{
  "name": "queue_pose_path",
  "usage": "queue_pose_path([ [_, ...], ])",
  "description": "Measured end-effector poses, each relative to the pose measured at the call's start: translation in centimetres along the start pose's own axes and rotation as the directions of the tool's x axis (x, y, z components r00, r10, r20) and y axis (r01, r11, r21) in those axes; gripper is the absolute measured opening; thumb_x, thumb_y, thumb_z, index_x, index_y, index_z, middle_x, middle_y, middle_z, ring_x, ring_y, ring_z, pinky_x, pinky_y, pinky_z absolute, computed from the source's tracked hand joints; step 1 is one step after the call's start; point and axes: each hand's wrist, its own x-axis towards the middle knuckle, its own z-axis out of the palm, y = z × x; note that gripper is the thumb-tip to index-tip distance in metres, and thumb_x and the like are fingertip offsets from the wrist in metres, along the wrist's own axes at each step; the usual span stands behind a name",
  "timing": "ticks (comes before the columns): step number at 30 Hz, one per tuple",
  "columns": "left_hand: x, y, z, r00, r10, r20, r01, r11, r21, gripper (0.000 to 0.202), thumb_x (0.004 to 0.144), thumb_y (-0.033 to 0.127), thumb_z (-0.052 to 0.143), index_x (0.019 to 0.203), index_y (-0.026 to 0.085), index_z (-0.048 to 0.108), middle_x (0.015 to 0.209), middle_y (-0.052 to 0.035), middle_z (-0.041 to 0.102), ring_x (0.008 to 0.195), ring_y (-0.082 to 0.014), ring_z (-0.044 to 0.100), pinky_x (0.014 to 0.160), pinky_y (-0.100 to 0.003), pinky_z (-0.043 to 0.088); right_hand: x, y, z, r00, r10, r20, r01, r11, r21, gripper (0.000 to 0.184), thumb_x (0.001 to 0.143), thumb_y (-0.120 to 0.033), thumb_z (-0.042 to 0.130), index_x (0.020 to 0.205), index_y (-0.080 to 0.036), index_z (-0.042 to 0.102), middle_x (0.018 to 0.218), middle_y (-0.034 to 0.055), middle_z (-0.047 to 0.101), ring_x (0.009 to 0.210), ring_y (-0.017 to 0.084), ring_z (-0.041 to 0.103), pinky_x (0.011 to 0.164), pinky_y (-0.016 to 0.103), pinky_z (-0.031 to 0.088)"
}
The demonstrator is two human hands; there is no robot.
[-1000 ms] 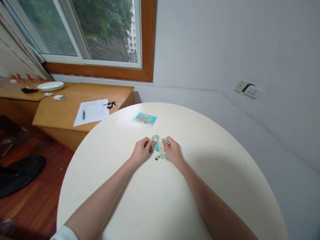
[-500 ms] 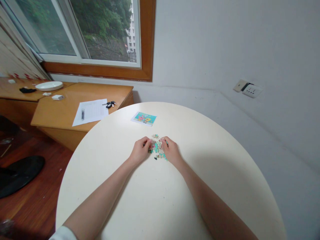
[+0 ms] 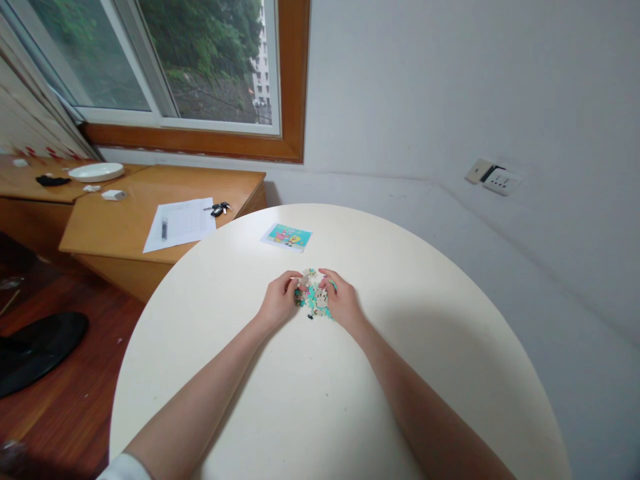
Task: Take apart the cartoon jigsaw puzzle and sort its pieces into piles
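A small heap of teal and pale jigsaw pieces (image 3: 313, 295) lies near the middle of a round cream table (image 3: 310, 400). My left hand (image 3: 280, 301) cups the heap from the left, fingers curled against the pieces. My right hand (image 3: 341, 300) presses in from the right, fingers bent over the heap's edge. Both hands squeeze the pieces together between them. Beyond the heap a small cartoon picture card (image 3: 289, 237) lies flat on the table.
A wooden desk (image 3: 130, 227) to the left carries a sheet of paper with a pen (image 3: 181, 223), keys (image 3: 219, 209), a white plate (image 3: 96, 172) and small items. A window is behind it. Wall sockets (image 3: 493, 177) sit at right. A black round base (image 3: 40, 350) rests on the floor.
My hands have drawn closer together, gathering the pieces into a tighter, more compact heap. The view has shifted slightly.
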Motion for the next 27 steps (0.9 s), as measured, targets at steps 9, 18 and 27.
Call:
queue_pose_path([
  [9,0.0,0.0,0.1,0.999,-0.036,-0.002,0.035,0.995,-0.092,0.024,0.08,0.033,0.045,0.093,0.015,0.055,0.069,-0.0039,0.066,0.063,-0.0143,0.059,0.062,-0.026,0.045,-0.2,0.2,0.1,0.998,0.028,-0.055,-0.02,0.991,0.131,0.033,0.084,-0.021,0.039,0.111,-0.018,0.057,0.098,0.0098,0.067,0.087,0.02,0.064,0.08,0.036,0.049],
  [18,0.0,0.1,0.1,0.998,-0.052,-0.038,0.047,0.992,-0.12,0.024,0.08,0.034,0.045,0.092,0.015,0.055,0.065,-0.0031,0.064,0.059,-0.0137,0.058,0.06,-0.025,0.045,-0.2,0.9,0.4,0.996,0.036,-0.088,-0.015,0.975,0.22,0.035,0.088,-0.031,0.039,0.118,-0.019,0.051,0.111,0.0098,0.064,0.101,0.02,0.061,0.088,0.037,0.047],
  [27,0.0,0.1,0.0,0.997,-0.068,-0.041,0.063,0.99,-0.125,0.025,0.079,0.035,0.045,0.093,0.016,0.054,0.061,-0.0008,0.06,0.056,-0.0128,0.054,0.056,-0.024,0.042,0.2,1.5,0.8,0.986,0.116,-0.118,-0.051,0.89,0.453,0.045,0.084,-0.046,0.044,0.115,-0.015,0.051,0.107,0.0151,0.064,0.093,0.022,0.064,0.084,0.039,0.05],
])
